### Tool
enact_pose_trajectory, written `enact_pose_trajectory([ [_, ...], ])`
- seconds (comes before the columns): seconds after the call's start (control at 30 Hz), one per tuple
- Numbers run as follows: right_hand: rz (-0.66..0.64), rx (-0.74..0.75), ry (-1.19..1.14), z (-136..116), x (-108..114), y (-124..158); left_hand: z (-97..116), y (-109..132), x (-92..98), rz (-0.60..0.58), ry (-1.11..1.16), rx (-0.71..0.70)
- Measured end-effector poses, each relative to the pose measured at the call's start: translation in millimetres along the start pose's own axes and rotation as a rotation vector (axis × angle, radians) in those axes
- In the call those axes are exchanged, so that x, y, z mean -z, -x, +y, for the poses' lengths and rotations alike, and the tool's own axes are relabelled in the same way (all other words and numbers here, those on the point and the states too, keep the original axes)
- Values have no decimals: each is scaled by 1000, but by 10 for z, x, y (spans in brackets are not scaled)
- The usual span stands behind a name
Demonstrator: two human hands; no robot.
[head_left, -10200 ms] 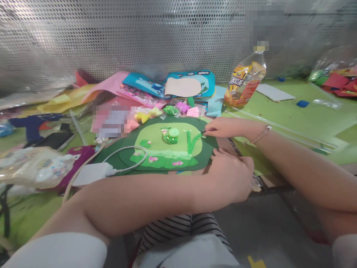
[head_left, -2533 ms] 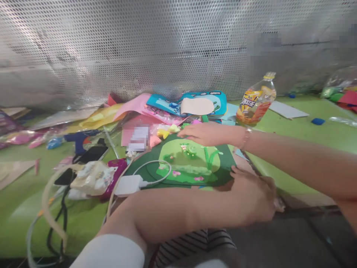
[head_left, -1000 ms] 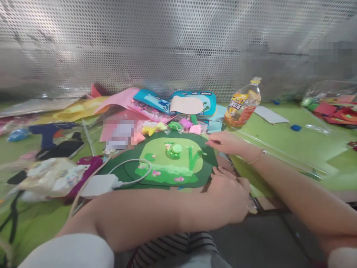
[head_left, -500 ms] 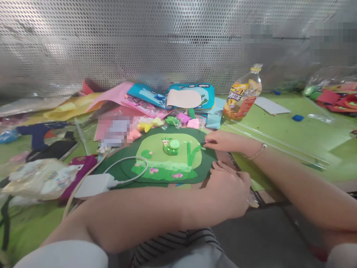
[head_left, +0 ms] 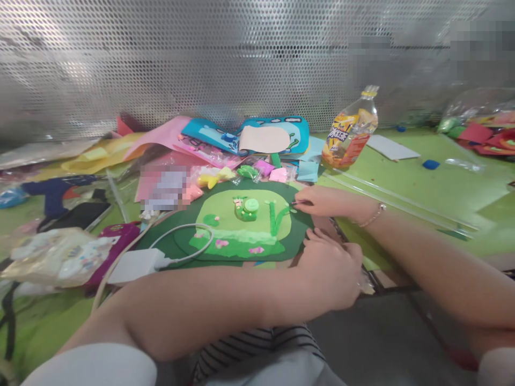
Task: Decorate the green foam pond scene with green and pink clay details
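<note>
The right hand [head_left: 322,202] is pinching a thin stick [head_left: 296,202] at the right edge of the green clay picture [head_left: 298,222], a grip probably serving fine control. The left hand [head_left: 330,268] is resting at the near right edge, seemingly steadying the piece; whether it is also gripping the clear wrapper [head_left: 367,284] beside it cannot be determined. Clay packets [head_left: 248,171] are lying just beyond the far edge, presumably for easy reach. The picture is lying flat on the surface [head_left: 402,198], a white cable [head_left: 166,261] looping over its left side. Dark green is bordering a lighter panel; a raised snail [head_left: 247,209] is occupying the middle, a forked stem [head_left: 273,220] is rising at right, and pink flowers [head_left: 256,250] are dotting the near grass strip [head_left: 237,247].
</note>
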State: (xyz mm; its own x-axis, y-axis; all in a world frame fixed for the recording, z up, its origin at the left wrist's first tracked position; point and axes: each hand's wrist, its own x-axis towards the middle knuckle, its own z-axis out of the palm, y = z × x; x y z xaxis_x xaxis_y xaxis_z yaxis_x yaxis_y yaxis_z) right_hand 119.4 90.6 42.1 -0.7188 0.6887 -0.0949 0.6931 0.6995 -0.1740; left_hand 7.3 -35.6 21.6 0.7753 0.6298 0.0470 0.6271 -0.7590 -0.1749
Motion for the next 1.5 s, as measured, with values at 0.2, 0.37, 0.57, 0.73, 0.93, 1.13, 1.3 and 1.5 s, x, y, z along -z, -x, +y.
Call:
enact_pose_trajectory([
  [0.2, -94, -47, -34, -12, 47, 40, -3, -13, 28, -47, 20, 12],
  [0.37, -82, -44, -78, -54, 45, 38, 4, -16, 33, -52, 21, 20],
  [0.57, -68, -46, -78, -47, 6, 32, 9, -13, 1, -24, 8, 13],
  [0.73, -48, -67, -73, -74, -11, 26, 13, -14, -34, 14, -1, 8],
  [0.93, -55, -128, -36, -164, -8, 5, 7, -9, -14, 4, 15, -4],
  [1.13, 8, -251, -23, -256, -43, -26, -1, -11, 14, -18, 21, -8],
  [1.3, 46, -298, -89, -282, -56, -40, 3, -10, 2, -16, 4, -5],
  [1.5, 63, -326, -180, -238, -8, -12, 3, -8, -12, 8, 4, -4],
])
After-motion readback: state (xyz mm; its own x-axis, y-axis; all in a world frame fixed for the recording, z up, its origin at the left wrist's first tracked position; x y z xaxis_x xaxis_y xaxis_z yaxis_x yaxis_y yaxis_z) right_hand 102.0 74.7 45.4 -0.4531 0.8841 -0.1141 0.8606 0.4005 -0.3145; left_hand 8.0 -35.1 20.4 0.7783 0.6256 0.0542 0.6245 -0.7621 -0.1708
